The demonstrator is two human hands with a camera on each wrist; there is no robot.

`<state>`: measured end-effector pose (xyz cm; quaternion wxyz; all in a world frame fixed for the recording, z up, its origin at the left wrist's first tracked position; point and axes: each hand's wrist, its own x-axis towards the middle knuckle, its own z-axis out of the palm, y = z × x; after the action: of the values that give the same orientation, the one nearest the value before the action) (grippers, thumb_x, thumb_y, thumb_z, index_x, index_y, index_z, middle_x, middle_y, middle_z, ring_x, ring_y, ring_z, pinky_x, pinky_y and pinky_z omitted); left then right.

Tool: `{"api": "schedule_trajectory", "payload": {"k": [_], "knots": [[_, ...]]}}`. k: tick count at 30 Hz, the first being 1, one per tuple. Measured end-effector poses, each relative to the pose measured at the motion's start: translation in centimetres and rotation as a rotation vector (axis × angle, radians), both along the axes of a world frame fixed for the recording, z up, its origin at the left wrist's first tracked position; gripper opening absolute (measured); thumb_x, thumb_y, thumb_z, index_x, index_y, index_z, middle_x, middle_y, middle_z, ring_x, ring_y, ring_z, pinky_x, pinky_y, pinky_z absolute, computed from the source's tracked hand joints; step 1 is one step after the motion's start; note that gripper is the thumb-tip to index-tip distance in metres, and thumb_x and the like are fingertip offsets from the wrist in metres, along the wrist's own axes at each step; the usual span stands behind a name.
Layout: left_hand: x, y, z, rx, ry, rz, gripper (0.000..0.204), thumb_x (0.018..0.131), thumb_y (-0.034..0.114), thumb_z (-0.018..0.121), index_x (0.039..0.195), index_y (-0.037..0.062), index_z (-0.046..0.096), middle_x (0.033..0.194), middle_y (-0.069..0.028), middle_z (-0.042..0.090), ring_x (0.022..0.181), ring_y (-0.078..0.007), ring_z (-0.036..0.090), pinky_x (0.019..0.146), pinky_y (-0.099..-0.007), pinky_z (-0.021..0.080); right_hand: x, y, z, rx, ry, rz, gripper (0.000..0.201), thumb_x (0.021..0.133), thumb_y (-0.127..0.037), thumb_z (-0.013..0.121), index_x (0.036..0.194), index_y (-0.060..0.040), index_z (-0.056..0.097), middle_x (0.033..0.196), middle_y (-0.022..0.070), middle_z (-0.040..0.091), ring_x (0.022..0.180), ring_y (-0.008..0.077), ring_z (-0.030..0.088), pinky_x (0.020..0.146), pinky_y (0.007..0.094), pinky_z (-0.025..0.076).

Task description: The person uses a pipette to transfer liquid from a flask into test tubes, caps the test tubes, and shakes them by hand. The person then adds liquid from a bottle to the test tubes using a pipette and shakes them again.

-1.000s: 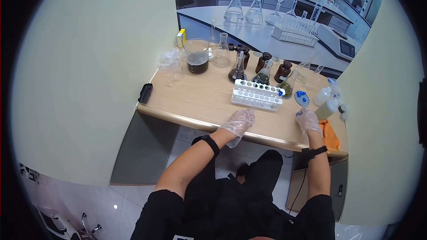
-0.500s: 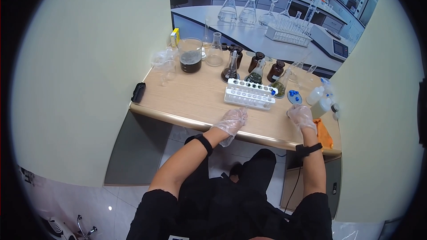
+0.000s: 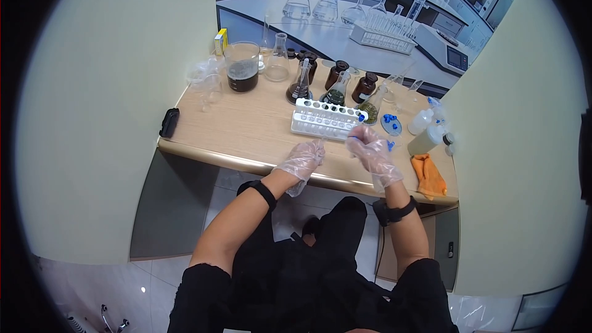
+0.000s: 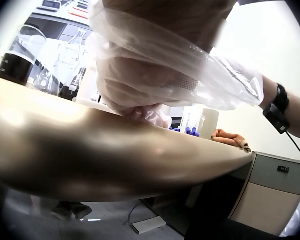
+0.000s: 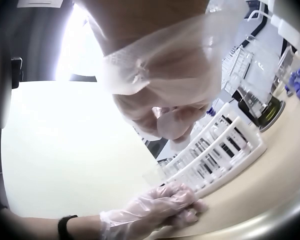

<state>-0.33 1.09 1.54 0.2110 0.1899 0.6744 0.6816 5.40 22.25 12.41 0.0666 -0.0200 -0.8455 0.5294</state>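
Observation:
My gloved left hand is at the table's front edge, its fingers curled round a slim clear test tube whose end shows above the fingers. Just to the right, my gloved right hand pinches a small blue stopper between thumb and fingertips, mostly hidden by the glove. Beyond both hands stands a white test tube rack with several clear tubes in it, and one blue stopper shows at its right end. More blue stoppers lie in a round dish, and another sits on the table behind the right hand.
Behind the rack stand conical flasks with dark contents and brown bottles. A beaker of dark liquid is at the back left. On the right are plastic bottles and an orange cloth.
My right hand has moved left from beside the dish and orange cloth towards the left hand, carrying the blue stopper. The left hand stays in front of the rack. The head view has shifted slightly.

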Motion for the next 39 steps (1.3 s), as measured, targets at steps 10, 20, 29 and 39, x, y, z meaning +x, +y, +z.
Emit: {"api": "schedule_trajectory", "payload": {"k": [10, 20, 29, 39], "knots": [[-0.4, -0.1, -0.4, -0.238, 0.270, 0.034, 0.021, 0.108, 0.020, 0.054, 0.101, 0.0025, 0.065, 0.083, -0.0070, 0.064, 0.077, -0.0180, 0.065, 0.075, -0.0346, 0.054, -1.8, -2.2, -3.4, -0.397, -0.025, 0.173, 0.025, 0.094, -0.012, 0.078, 0.114, -0.0048, 0.065, 0.104, 0.0001, 0.067, 0.089, 0.0077, 0.061, 0.080, 0.0241, 0.051], [-0.4, -0.1, -0.3, -0.158, 0.152, 0.004, 0.020, 0.108, 0.018, 0.054, 0.100, 0.0030, 0.064, 0.084, -0.0050, 0.063, 0.077, -0.0163, 0.063, 0.074, -0.0335, 0.052, -2.1, -2.5, -3.8, -0.259, 0.034, 0.068, 0.025, 0.092, -0.010, 0.079, 0.113, -0.0048, 0.066, 0.098, -0.0001, 0.067, 0.088, 0.0079, 0.059, 0.079, 0.0249, 0.051], [-0.6, -0.1, -0.9, -0.188, 0.259, 0.016, 0.019, 0.107, 0.016, 0.054, 0.101, 0.0022, 0.065, 0.084, -0.0063, 0.064, 0.076, -0.0168, 0.063, 0.072, -0.0336, 0.051, -2.4, -3.7, -4.1, -0.315, -0.043, 0.053, 0.021, 0.097, -0.011, 0.076, 0.115, -0.0021, 0.070, 0.103, 0.0005, 0.070, 0.091, 0.0066, 0.060, 0.079, 0.0247, 0.050], [-0.5, -0.4, -0.1, -0.340, 0.384, 0.031, 0.021, 0.107, 0.019, 0.054, 0.105, 0.0011, 0.066, 0.085, -0.0123, 0.068, 0.078, -0.0221, 0.069, 0.073, -0.0381, 0.054, -2.0, -3.8, -2.6, 0.323, 0.371, 0.167, 0.018, 0.099, -0.014, 0.070, 0.112, -0.0032, 0.074, 0.102, 0.0086, 0.075, 0.094, 0.0229, 0.070, 0.085, 0.0364, 0.055]]}}
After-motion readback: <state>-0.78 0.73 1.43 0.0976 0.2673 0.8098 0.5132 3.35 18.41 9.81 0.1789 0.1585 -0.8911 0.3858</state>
